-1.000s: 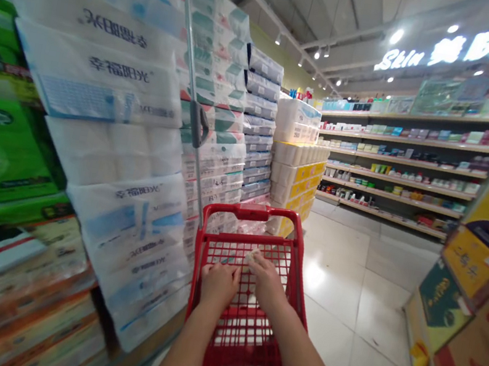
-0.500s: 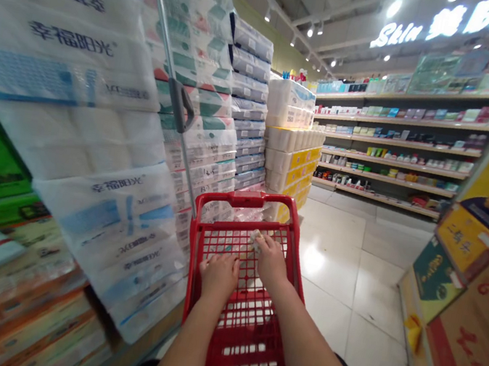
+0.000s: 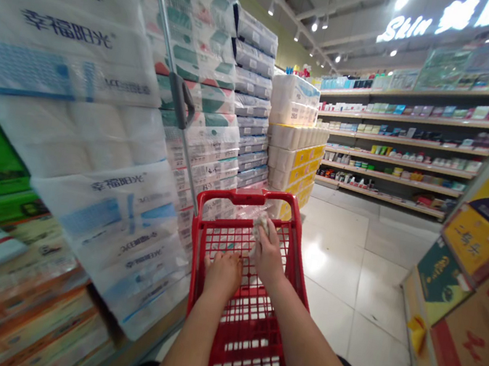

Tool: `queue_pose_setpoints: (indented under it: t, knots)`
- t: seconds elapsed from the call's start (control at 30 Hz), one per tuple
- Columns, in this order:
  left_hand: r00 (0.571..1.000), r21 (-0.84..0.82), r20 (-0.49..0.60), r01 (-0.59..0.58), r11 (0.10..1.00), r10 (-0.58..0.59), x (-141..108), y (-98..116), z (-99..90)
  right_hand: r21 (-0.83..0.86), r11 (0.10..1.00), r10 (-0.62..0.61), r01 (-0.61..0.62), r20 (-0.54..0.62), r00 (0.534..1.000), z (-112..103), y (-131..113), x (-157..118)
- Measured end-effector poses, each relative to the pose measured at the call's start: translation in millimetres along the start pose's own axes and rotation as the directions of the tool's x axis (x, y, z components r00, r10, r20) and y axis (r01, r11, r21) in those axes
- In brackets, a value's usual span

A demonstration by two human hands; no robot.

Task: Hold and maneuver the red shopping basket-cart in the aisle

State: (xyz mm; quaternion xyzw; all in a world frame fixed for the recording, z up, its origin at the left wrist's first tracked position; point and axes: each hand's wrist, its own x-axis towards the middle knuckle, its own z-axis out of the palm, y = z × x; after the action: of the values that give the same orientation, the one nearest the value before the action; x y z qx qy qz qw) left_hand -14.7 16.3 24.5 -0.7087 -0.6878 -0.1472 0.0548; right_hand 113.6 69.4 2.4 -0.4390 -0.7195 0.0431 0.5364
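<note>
A red plastic shopping basket (image 3: 223,348) with grid walls fills the space before me. My right hand (image 3: 268,252) is closed on a crumpled whitish cloth or tissue (image 3: 260,229), which pokes up past the fingertips over the far grid wall. To its left, my left hand (image 3: 223,273) rests palm down against the same grid, its fingers apart and nothing visible in them. The basket's upper rim handle (image 3: 249,197) lies beyond both hands, touched by neither.
A slanted metal pole with a grey grip (image 3: 181,100) stands left of the basket. Behind it rise stacked tissue packs (image 3: 128,207) and toilet-roll packs (image 3: 289,153). Boxes (image 3: 473,243) line the right side, beside a tiled floor (image 3: 338,267). Cosmetics shelves (image 3: 401,140) stand behind.
My right hand has turned more upright, and more of the crumpled cloth or tissue shows above it. My left hand has shifted slightly right on the grid.
</note>
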Motion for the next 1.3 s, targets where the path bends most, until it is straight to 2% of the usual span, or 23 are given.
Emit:
queue_pose_setpoints:
  t: [0.07, 0.13, 0.2, 0.23, 0.3, 0.37, 0.57, 0.63, 0.7, 0.73, 0.8, 0.87, 0.9, 0.93, 1.03, 1.07, 1.2, 1.23, 1.3]
  knots:
    - [1.000, 0.009, 0.009, -0.002, 1.000, 0.002, 1.3, 2.1, -1.9, 0.027, 0.998, -0.059, 0.056, 0.097, 0.994, 3.8, 2.7, 0.2]
    - [1.000, 0.009, 0.017, -0.001, 1.000, 0.001, 3.1, 3.3, -1.7, 0.040, 0.988, -0.155, 0.149, 0.285, 0.946, 3.6, 5.0, -0.6]
    - [1.000, 0.008, 0.018, 0.006, 1.000, -0.006, 5.2, 3.6, 0.1, -0.017, 0.985, -0.150, 0.170, 0.390, 0.909, -0.4, 6.7, -0.9]
    - [1.000, 0.006, 0.016, 0.014, 1.000, -0.014, 6.3, 3.6, 1.2, -0.087, 0.987, -0.088, 0.132, 0.389, 0.917, -3.3, 7.2, -0.5]
    - [1.000, -0.003, 0.019, 0.024, 1.000, -0.024, 8.4, 3.3, 3.0, -0.241, 0.970, 0.078, -0.002, 0.309, 0.948, -8.3, 7.7, 1.3]
    - [0.999, -0.013, 0.027, 0.024, 1.000, -0.024, 10.1, 3.0, 3.6, -0.306, 0.948, 0.169, -0.089, 0.247, 0.954, -9.7, 8.3, 3.9]
    - [0.999, 0.004, 0.043, 0.018, 1.000, -0.018, 11.0, 3.1, 3.1, -0.074, 0.996, 0.065, -0.057, 0.106, 0.992, 11.6, 7.6, 4.9]
    - [0.999, 0.015, 0.045, 0.019, 1.000, -0.020, 11.0, 3.1, 3.9, -0.052, 0.998, -0.021, 0.030, 0.182, 0.983, 16.8, 5.9, 2.8]
    - [0.999, 0.016, 0.046, 0.023, 1.000, -0.023, 11.0, 3.5, 4.7, -0.047, 0.989, -0.116, 0.138, 0.316, 0.942, 16.4, 5.8, 1.6]
    - [0.999, 0.014, 0.044, 0.028, 1.000, -0.028, 10.9, 4.0, 4.9, -0.062, 0.986, -0.124, 0.155, 0.351, 0.928, 14.4, 6.7, 1.7]
    - [0.999, 0.001, 0.035, 0.036, 0.999, -0.036, 10.6, 5.5, 4.9, -0.146, 0.987, -0.023, 0.071, 0.310, 0.950, 9.1, 10.5, 2.8]
    - [0.999, -0.015, 0.020, 0.039, 0.999, -0.039, 10.4, 7.3, 4.9, -0.231, 0.969, 0.126, -0.083, 0.177, 0.976, 4.4, 15.1, 4.0]
    - [0.999, -0.021, 0.015, 0.041, 0.999, -0.041, 10.4, 8.0, 5.0, -0.248, 0.961, 0.160, -0.124, 0.133, 0.978, 2.6, 17.2, 4.3]
    - [0.999, -0.025, 0.011, 0.044, 0.999, -0.044, 10.5, 8.6, 5.2, -0.247, 0.961, 0.155, -0.120, 0.126, 0.980, 1.2, 19.0, 4.5]
    - [0.999, -0.026, 0.012, 0.046, 0.999, -0.045, 10.8, 8.8, 6.6, -0.182, 0.983, 0.031, 0.012, 0.230, 0.973, -3.8, 23.5, 4.9]
    - [0.999, -0.028, 0.008, 0.046, 0.999, -0.046, 10.9, 8.7, 7.1, -0.172, 0.985, 0.028, 0.013, 0.232, 0.972, -6.0, 25.0, 5.3]
    - [0.999, -0.041, -0.016, 0.048, 0.998, -0.048, 10.5, 9.0, 8.1, -0.234, 0.960, 0.174, -0.154, 0.066, 0.983, -12.8, 28.5, 5.9]
    - [0.999, -0.038, -0.013, 0.052, 0.998, -0.052, 10.3, 9.4, 7.9, -0.239, 0.962, 0.155, -0.132, 0.083, 0.984, -13.2, 28.2, 5.4]
    - [0.998, -0.029, 0.001, 0.057, 0.998, -0.057, 10.0, 10.1, 7.4, -0.201, 0.980, 0.045, -0.001, 0.214, 0.976, -13.2, 26.9, 3.9]
